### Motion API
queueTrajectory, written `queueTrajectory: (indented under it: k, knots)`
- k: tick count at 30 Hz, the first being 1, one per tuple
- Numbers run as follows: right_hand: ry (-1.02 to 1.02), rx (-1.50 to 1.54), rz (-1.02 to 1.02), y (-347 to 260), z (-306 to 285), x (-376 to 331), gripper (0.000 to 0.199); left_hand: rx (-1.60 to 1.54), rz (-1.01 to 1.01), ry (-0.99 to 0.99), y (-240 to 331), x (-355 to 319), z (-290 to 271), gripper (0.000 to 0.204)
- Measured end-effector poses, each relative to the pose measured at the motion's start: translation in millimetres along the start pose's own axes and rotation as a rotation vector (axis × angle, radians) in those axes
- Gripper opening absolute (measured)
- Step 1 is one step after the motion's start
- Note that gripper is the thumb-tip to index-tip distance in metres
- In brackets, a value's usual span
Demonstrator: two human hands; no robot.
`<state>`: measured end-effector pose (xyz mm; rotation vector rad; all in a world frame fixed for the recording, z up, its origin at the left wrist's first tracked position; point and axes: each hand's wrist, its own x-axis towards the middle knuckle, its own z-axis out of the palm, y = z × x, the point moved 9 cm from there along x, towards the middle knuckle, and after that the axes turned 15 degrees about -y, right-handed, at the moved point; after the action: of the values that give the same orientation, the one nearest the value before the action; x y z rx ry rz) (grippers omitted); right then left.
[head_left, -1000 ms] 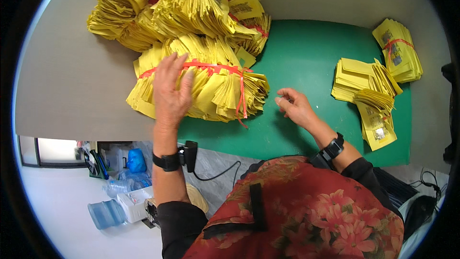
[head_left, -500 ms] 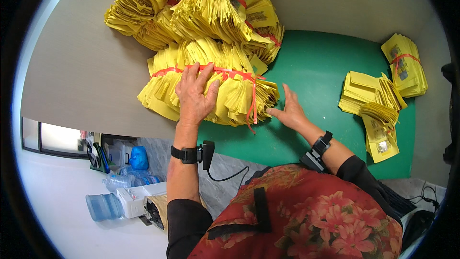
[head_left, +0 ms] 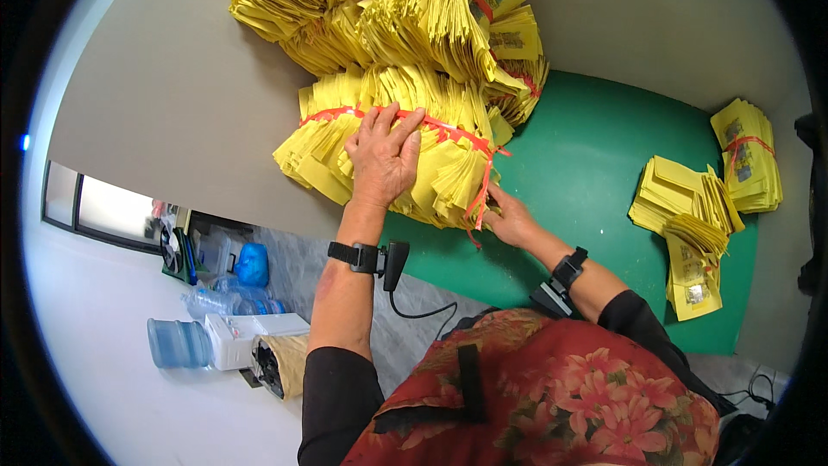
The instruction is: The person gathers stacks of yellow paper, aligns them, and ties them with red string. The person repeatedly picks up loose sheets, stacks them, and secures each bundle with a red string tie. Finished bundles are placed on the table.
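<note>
A long bundle of flat yellow paper packets (head_left: 332,151), tied lengthwise with red ribbon (head_left: 444,128), lies in front of me. My left hand (head_left: 384,160) rests on top of it, fingers stretched over the ribbon and pressing down lightly. At the bundle's right end is my right hand (head_left: 513,220), its thumb and fingers closed against the packet edges beside the dangling ribbon tails. Some of its fingertips are hidden by the packets. Each of my wrists carries a black strap with a small device.
More tied yellow bundles (head_left: 431,22) are piled behind, against the grey wall. On the green tabletop (head_left: 586,164) to the right lie a loose stack of packets (head_left: 677,190) and a smaller tied bundle (head_left: 746,155). A water dispenser (head_left: 250,336) and plastic bottles show at lower left.
My right hand has moved in from the side and now touches the bundle's right end. My left hand stays on top. The whole view has shifted a little.
</note>
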<state>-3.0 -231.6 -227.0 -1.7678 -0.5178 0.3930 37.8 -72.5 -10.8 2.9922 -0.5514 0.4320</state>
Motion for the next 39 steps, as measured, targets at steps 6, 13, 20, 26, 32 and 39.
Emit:
queueTrajectory:
  k: [6,13,20,26,32,39]
  knots:
    - [0.073,0.044,0.237,12,-34,-59,0.068,-0.083,0.031,0.001,21,-5,-23,0.039]
    - [0.104,0.024,0.365,23,-70,-139,0.056,-0.127,0.273,0.055,134,-11,-58,0.043]
    - [0.275,0.05,0.377,6,-123,-234,0.046,-0.483,0.593,-0.214,269,-2,-13,0.041]
    - [0.554,0.168,0.387,12,-155,-328,0.037,-0.475,0.744,-0.48,350,-6,51,0.05]
    - [0.838,0.256,0.442,36,-181,-416,0.024,-0.358,0.772,-0.717,428,-2,111,0.092]
    - [1.074,0.081,0.551,34,-209,-490,0.023,-0.291,0.765,-0.744,514,15,162,0.093]
